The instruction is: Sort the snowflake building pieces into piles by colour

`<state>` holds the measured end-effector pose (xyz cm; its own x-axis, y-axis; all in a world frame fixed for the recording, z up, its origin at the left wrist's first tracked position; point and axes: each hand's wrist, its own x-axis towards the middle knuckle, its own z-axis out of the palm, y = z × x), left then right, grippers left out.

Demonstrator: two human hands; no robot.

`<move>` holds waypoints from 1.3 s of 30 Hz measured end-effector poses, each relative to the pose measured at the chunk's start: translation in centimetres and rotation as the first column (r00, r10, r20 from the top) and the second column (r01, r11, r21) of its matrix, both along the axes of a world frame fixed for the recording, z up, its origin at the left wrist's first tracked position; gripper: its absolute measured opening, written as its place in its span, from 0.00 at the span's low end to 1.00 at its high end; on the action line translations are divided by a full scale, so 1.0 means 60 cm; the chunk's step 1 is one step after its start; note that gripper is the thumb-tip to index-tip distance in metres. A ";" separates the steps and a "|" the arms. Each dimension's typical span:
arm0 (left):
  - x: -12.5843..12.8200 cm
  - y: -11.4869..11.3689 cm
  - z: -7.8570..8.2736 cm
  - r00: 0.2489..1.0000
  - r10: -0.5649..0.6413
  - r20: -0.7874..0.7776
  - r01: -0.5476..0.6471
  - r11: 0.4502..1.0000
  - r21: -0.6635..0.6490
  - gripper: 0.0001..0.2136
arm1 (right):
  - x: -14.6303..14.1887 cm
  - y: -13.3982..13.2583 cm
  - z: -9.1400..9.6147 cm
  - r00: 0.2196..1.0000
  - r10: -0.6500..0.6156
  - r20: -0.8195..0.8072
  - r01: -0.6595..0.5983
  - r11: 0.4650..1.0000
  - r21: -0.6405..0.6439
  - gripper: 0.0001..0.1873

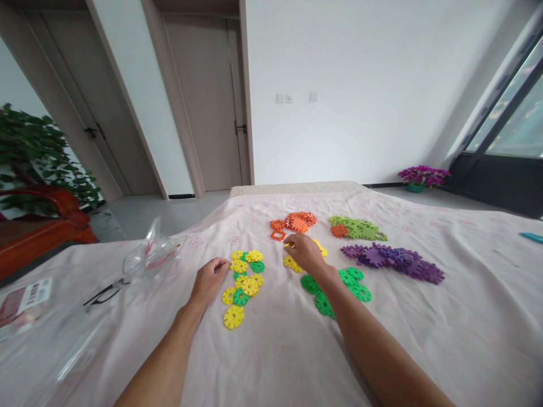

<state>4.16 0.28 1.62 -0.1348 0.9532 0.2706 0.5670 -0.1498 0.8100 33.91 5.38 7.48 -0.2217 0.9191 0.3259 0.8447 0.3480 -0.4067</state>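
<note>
My left hand rests on the cloth with its fingers curled together, tips at the edge of a mixed group of yellow notched discs and green notched discs. Whether it grips anything is hidden. Over a smaller yellow disc pile reaches my right hand, fingers bent and drawn together. A bit of yellow shows by its fingertips, but I cannot tell if it is held. Below the right wrist lies a spread of green discs, partly covered by the forearm.
Beyond my right hand are orange toothed pieces. Farther right lie light-green pieces with an orange one among them, and purple pieces. At left are eyeglasses, a clear plastic container and clear packaging on the pink cloth.
</note>
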 end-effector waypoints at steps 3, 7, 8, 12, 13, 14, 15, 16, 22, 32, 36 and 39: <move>-0.001 -0.001 0.002 0.999 0.012 0.052 -0.012 1.000 -0.003 0.15 | -0.076 -0.048 -0.003 0.919 0.392 -0.050 -0.389 0.919 0.054 0.16; -0.002 0.000 0.003 0.994 0.015 0.105 -0.016 1.000 0.010 0.16 | -0.147 -0.113 -0.018 0.784 0.616 0.074 -0.620 0.780 0.081 0.29; -0.002 0.000 0.003 0.994 0.015 0.109 -0.016 1.000 0.016 0.16 | -0.156 -0.122 -0.023 0.762 0.640 0.102 -0.647 0.759 0.074 0.29; -0.001 0.000 0.004 0.996 0.018 0.087 -0.020 1.000 0.018 0.15 | -0.164 -0.120 -0.045 0.782 0.609 0.131 -0.620 0.782 0.063 0.18; 0.000 0.000 0.004 0.997 0.022 0.078 -0.024 1.000 0.016 0.15 | -0.162 -0.113 -0.048 0.808 0.577 0.116 -0.586 0.807 0.069 0.16; 0.000 0.000 0.004 0.997 0.026 0.069 -0.027 1.000 0.015 0.15 | -0.158 -0.105 -0.051 0.831 0.549 0.093 -0.556 0.828 0.077 0.14; 0.000 0.001 0.004 0.998 0.028 0.062 -0.029 0.999 0.016 0.14 | -0.153 -0.096 -0.052 0.845 0.532 0.064 -0.535 0.840 0.084 0.12; 0.000 0.001 0.004 0.998 0.028 0.058 -0.029 0.999 0.018 0.14 | -0.147 -0.087 -0.051 0.852 0.522 0.031 -0.522 0.848 0.091 0.11; -0.002 0.003 0.004 0.997 0.051 0.056 -0.052 0.999 0.013 0.14 | -0.122 -0.026 -0.033 0.977 0.202 -0.074 -0.202 0.979 0.008 0.14; 0.000 0.001 0.004 0.999 0.034 0.039 -0.034 0.999 0.005 0.13 | -0.134 0.011 -0.071 0.998 -0.045 0.044 0.048 0.996 -0.074 0.19; 0.002 0.000 0.008 0.999 0.041 0.032 -0.041 0.999 0.007 0.13 | -0.128 0.013 -0.079 0.998 -0.046 -0.049 0.041 0.995 -0.089 0.14; 0.003 -0.001 0.009 0.999 0.038 0.026 -0.038 0.999 0.014 0.13 | -0.120 0.016 -0.079 0.988 -0.027 -0.154 0.010 0.993 -0.114 0.11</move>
